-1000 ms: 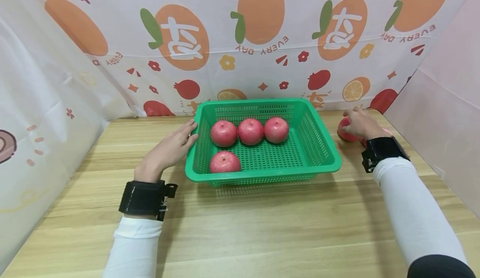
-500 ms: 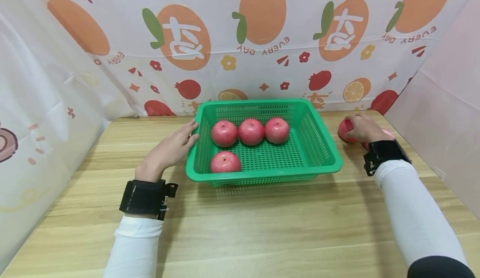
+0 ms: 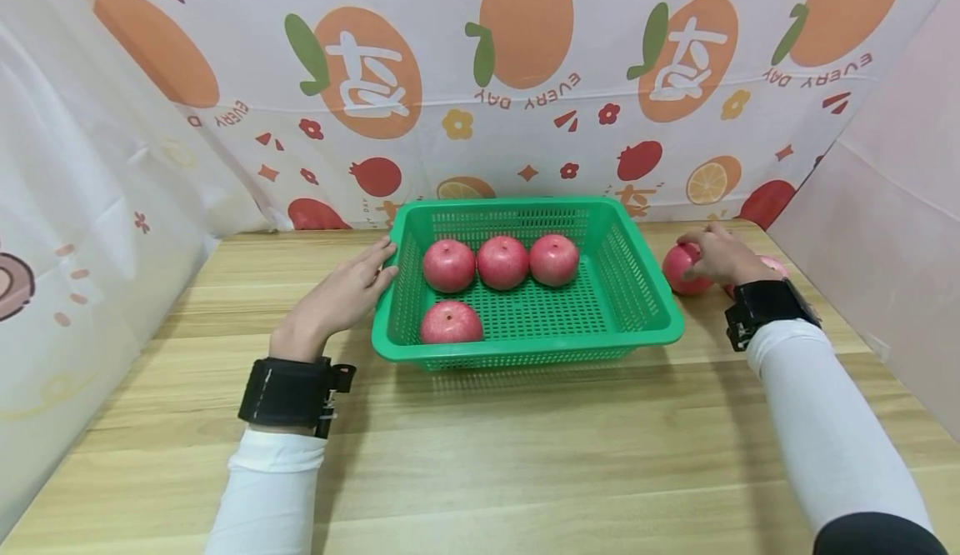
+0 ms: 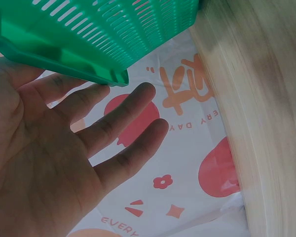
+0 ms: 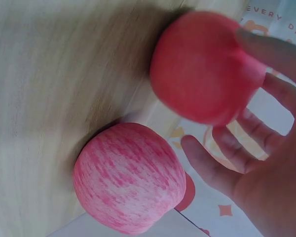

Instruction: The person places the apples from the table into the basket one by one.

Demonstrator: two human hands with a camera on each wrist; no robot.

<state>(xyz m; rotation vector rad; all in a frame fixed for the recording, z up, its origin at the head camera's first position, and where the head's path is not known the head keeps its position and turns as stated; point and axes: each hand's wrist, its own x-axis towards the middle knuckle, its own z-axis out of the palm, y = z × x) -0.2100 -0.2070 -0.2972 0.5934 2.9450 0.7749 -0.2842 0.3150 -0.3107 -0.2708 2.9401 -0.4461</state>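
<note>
My left hand (image 3: pixel 337 295) rests with straight fingers against the left rim of a green plastic basket (image 3: pixel 525 352); the left wrist view shows the fingers (image 4: pixel 121 118) spread beside and under the rim. Inside the basket sit several red apples, three in a row (image 3: pixel 502 263) and one at the front left (image 3: pixel 451 323). Right of the basket, my right hand (image 3: pixel 723 257) grips a plain red apple (image 5: pixel 202 69), thumb on one side and fingers on the other. Close by lies a pink-streaked apple (image 5: pixel 130 177), mostly hidden behind the hand in the head view.
All this stands on a light wooden table (image 3: pixel 510 463). A white sheet printed with fruit (image 3: pixel 525 147) hangs behind the basket, and pale sheets close off the left (image 3: pixel 97 247) and right sides (image 3: pixel 877 230).
My right fingers have closed round the red apple, which has shifted slightly left and nearer the basket. The left hand and the basket stay where they were.
</note>
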